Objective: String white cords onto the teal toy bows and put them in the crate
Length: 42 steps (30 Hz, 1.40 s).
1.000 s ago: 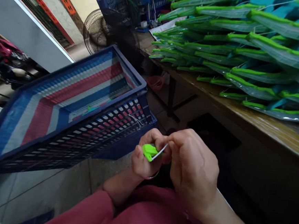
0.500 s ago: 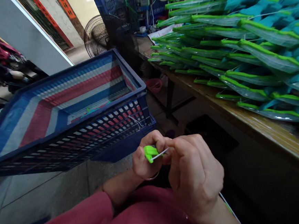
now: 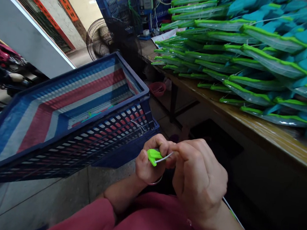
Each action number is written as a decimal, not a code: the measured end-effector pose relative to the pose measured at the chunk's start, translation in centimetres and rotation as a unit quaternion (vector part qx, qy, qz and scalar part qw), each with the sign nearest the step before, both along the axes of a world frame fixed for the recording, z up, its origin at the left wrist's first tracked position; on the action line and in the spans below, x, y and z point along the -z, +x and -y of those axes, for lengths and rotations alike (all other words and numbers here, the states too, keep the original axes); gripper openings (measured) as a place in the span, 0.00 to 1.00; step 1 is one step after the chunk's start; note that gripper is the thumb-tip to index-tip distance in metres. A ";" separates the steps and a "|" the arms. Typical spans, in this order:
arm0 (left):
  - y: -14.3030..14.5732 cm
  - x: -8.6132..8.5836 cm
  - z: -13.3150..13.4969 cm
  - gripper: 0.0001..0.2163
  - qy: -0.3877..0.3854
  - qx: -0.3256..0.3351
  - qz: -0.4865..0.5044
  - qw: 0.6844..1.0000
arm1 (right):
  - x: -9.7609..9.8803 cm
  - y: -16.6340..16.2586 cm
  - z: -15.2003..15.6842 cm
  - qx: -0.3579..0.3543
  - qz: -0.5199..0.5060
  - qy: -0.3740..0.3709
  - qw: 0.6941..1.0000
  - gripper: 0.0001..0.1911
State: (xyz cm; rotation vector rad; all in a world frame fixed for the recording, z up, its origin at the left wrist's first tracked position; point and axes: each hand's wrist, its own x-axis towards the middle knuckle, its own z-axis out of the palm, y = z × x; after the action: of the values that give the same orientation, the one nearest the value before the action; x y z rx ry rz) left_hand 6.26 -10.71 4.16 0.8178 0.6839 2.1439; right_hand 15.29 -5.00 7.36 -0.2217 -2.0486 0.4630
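Observation:
In front of my body, my left hand is closed round a small bright-green plastic piece, whose end sticks out between thumb and forefinger. A thin white cord runs from that green end to my right hand. The right fingertips pinch the cord close beside the left knuckles. Another length of white cord shows past my right wrist, with bits of green near it. The rest of the green piece is hidden inside my left fist.
On the left stands a blue plastic crate lined with striped sheeting, a few thin items inside. A wooden table at right bears a tall pile of green-edged, turquoise items. Behind are a black fan and a pink basket.
Both hands keep nearly the same place and grip. The cord between them looks slightly more bowed, and the view has shifted a little.

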 end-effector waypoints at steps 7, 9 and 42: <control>0.0 0.3 0.0 0.22 0.028 0.017 -0.006 0.999 | 0.1 -0.1 0.0 -0.003 0.005 0.003 1.000 0.03; 0.0 0.4 0.1 0.22 0.025 0.018 0.002 1.000 | 0.1 0.1 -0.1 0.000 0.008 0.008 1.000 0.04; 0.3 0.6 0.3 0.23 -0.057 -0.041 0.021 0.997 | -0.4 -0.7 -0.1 0.012 0.013 0.056 0.998 0.07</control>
State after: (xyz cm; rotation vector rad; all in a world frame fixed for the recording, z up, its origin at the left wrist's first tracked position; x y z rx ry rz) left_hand 6.59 -11.04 3.60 0.6919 0.8228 2.1659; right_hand 14.61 -4.86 7.77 -0.1851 -2.0887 0.3303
